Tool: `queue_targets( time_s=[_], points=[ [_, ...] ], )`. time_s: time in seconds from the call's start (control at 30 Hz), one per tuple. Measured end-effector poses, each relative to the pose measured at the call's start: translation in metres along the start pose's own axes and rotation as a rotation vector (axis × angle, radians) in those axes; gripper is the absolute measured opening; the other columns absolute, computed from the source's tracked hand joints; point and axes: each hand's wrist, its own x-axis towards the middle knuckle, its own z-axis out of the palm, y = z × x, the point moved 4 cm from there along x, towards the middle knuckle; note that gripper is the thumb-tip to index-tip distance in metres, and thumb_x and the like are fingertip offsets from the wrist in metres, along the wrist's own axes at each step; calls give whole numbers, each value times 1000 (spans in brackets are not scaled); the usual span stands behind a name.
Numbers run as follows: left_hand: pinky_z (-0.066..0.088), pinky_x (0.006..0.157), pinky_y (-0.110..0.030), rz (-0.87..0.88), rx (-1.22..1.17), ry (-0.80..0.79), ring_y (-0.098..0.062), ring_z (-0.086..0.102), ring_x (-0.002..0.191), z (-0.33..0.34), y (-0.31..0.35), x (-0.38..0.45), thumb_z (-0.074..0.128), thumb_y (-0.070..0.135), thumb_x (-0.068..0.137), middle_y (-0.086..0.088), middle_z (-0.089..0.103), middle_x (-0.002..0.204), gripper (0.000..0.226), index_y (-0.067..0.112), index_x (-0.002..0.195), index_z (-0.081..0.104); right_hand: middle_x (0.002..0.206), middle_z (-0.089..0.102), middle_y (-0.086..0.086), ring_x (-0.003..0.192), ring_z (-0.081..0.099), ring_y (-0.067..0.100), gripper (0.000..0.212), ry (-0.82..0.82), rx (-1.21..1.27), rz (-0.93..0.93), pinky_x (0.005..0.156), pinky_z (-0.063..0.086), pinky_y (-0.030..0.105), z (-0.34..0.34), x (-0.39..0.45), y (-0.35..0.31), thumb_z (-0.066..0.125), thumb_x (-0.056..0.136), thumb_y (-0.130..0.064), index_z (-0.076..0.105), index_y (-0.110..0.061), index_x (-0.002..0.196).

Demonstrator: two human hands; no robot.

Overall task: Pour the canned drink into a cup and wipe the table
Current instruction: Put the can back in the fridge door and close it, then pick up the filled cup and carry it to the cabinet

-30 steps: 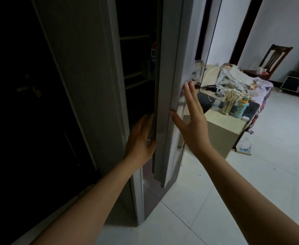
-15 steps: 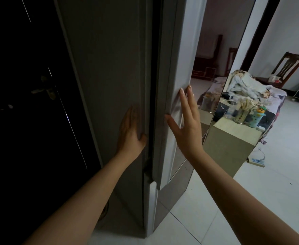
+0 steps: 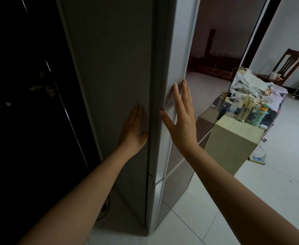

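- The fridge fills the middle of the frame, a tall grey body with its glossy door shut against it; the door's front mirrors a room.
- A dark door takes the left side of the frame, with a metal handle at about mid-height.
- The pale tiled floor spreads across the lower right.
- A low beige cabinet stands at right of centre, just past the fridge door.
- A wooden chair sits against the wall in the upper right.
- My right hand lies flat on the fridge door, fingers straight and spread, holding nothing.
- My left hand lies flat on the fridge's grey side, fingers straight and together, thumb by the door seam, holding nothing.
- A metal utensil holder and a small green bottle with a cartoon face stand side by side on the cabinet top.
- A power strip lies on the floor beside the cabinet.
- I cannot see the canned drink or a cup anywhere in view.
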Motion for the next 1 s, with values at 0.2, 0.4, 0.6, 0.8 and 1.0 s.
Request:
queue_targets(
  time_s=[0.2,0.4,0.6,0.8,1.0],
  points=[
    [19,114,-33,-9,-8,3,-15,10,144,7,-8,2,59,25,86,9,-1,157,86,30,148,0,151,2,-1,144,6,24,70,18,3,-17,115,4,19,-2,0,2,56,88,-28,16,-16,145],
    [17,113,-28,21,75,15,-14,13,143,7,-10,-1,60,26,86,5,6,157,83,27,148,5,154,8,9,144,6,24,70,-20,-25,0,116,10,30,-4,0,1,57,88,-27,18,-13,145],
    [28,114,-36,17,-24,-28,-19,21,142,-5,1,-42,61,19,86,0,21,154,72,23,146,22,154,17,7,141,18,21,65,-130,-99,-4,114,21,33,-21,-13,5,48,89,-32,21,-13,145],
    [26,111,-36,63,123,-141,-19,23,139,-3,27,-89,52,28,91,0,23,153,61,24,145,23,142,42,9,129,40,24,57,-191,-202,76,105,34,34,-68,-54,21,47,88,-36,37,-12,139],
    [26,109,-33,155,124,-239,-17,29,136,30,66,-139,49,29,93,-1,35,147,53,17,142,33,135,50,11,125,44,28,56,-304,-380,188,102,36,35,-134,-125,43,61,87,-28,41,-11,136]
  ],
)
